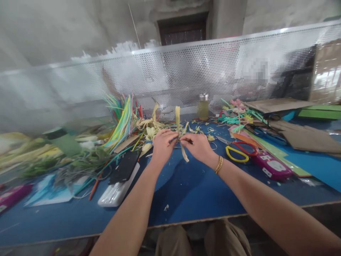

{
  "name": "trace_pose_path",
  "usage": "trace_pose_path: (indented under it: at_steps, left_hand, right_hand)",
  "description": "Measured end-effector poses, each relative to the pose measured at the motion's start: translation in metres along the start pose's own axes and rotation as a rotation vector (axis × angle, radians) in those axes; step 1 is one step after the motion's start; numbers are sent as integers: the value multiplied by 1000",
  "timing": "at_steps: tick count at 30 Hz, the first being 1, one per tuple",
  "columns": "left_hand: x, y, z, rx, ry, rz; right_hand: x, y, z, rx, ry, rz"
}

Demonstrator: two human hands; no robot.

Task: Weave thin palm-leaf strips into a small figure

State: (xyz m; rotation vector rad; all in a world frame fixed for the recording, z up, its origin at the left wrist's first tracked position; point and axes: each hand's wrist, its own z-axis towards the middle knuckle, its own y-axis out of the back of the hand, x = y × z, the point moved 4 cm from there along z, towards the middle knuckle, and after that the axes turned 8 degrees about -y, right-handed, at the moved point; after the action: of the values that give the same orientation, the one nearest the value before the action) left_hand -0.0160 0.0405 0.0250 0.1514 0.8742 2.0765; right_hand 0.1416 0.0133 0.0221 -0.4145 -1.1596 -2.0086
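Note:
Above the middle of the blue table, my left hand [163, 144] and my right hand [199, 145] meet, fingertips pinched together. Between them is a pale yellow leaf-like strip [177, 116], one end standing up and the other hanging below the fingers. The exact spot where they grip it is partly hidden by the fingers. A gold bracelet [218, 165] circles my right wrist. Behind my left hand lies a heap of pale husk-like pieces [151, 131]. Scissors [241, 151] with red and yellow handles rest to the right of my right hand.
On the left are coloured pipe-cleaner-like stems [124, 122], a black phone [124, 167] on a white case [114, 195], and grey-green strands [82, 167]. A jar [203, 106] stands before the perforated metal screen [149, 71]. A purple device [273, 166] and cardboard [306, 137] lie right.

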Motion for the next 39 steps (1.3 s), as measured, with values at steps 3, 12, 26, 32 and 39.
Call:
trace_pose_path:
  at_steps: [3, 12, 26, 32, 39]
  left_hand:
    - [0, 4, -2, -8, 46, 57]
    - [-13, 13, -2, -45, 59, 166]
    - [-21, 14, -3, -81, 110, 124]
    - [-23, 12, -3, -40, 69, 113]
    - [-11, 4, 1, 1, 67, -16]
  right_hand:
    - [-1, -2, 0, 15, -26, -56]
    - [8, 10, -3, -77, 14, -287]
    - [5, -1, -2, -52, -45, -8]
    - [9, 1, -1, -15, -19, -43]
    - [13, 3, -2, 7, 2, -96]
